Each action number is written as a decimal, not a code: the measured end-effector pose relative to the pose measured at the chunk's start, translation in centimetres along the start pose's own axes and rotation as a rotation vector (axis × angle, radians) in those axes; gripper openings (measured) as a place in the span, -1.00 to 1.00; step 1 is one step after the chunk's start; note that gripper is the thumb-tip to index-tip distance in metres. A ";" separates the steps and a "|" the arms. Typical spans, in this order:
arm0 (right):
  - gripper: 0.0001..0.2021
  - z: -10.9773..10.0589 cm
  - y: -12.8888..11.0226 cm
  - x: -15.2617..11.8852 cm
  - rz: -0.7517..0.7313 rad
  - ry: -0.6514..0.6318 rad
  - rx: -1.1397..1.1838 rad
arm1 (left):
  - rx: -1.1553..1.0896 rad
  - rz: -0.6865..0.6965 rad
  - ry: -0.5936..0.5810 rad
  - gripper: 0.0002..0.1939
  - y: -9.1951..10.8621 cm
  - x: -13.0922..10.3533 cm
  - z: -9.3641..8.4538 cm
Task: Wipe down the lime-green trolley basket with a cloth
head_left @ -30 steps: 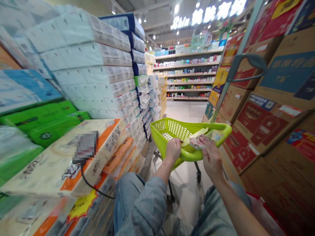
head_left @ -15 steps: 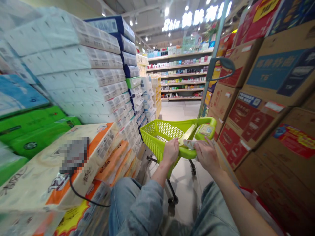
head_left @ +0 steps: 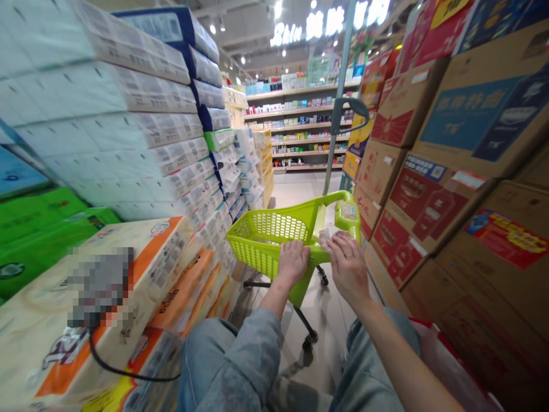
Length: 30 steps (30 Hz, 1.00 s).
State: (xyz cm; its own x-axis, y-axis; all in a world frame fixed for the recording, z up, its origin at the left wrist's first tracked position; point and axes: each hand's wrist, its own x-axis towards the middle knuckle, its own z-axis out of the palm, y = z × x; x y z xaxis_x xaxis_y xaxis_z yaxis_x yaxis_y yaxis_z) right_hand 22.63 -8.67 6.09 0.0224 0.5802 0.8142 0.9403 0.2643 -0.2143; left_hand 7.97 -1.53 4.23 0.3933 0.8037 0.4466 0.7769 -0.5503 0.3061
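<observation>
A lime-green shopping cart (head_left: 257, 220) with a perforated basket stands in front of my knees. My left hand (head_left: 293, 260) grips the basket's near side rim, its fingers bent over the edge. My right hand (head_left: 349, 266) is at the cart's handle end, fingers together, pressing a small crumpled whitish wipe (head_left: 326, 239) against the green plastic. Part of the wipe is hidden under the fingers. A label panel (head_left: 346, 210) sits on the handle section just beyond my right hand.
Tall stacks of packaged tissues (head_left: 154, 131) rise on the left, with a blurred-out device and black cable (head_left: 128, 375) on a nearer pack (head_left: 171, 240). Cardboard cartons (head_left: 446, 212) line the right. A pole with a grey handle (head_left: 337, 120) stands ahead, before stocked shelves (head_left: 300, 120).
The view has shifted, so the cart appears further left. My left hand has moved from the cart's handle junction onto the basket rim. My right hand still works the wipe on the handle area.
</observation>
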 end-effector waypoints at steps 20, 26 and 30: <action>-0.70 0.4 1.4 1.4 0.012 -0.143 -0.387 | 0.075 0.133 -0.161 -0.81 -1.1 0.4 1.7; -0.54 3.0 -0.4 -3.0 -0.144 -0.073 -0.255 | 0.002 0.192 -0.147 -0.75 -1.1 0.1 1.2; -0.57 1.5 2.0 -2.1 -0.202 -0.126 -0.278 | -0.034 0.231 -0.175 -0.67 -2.7 -0.1 0.4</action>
State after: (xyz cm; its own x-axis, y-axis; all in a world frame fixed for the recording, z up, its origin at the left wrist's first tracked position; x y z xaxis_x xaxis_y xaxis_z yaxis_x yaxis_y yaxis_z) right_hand 23.99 -8.16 3.15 -0.1993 0.6328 0.7483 0.9782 0.1740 0.1134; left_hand 6.03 -0.05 3.05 0.6389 0.6817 0.3566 0.6411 -0.7280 0.2430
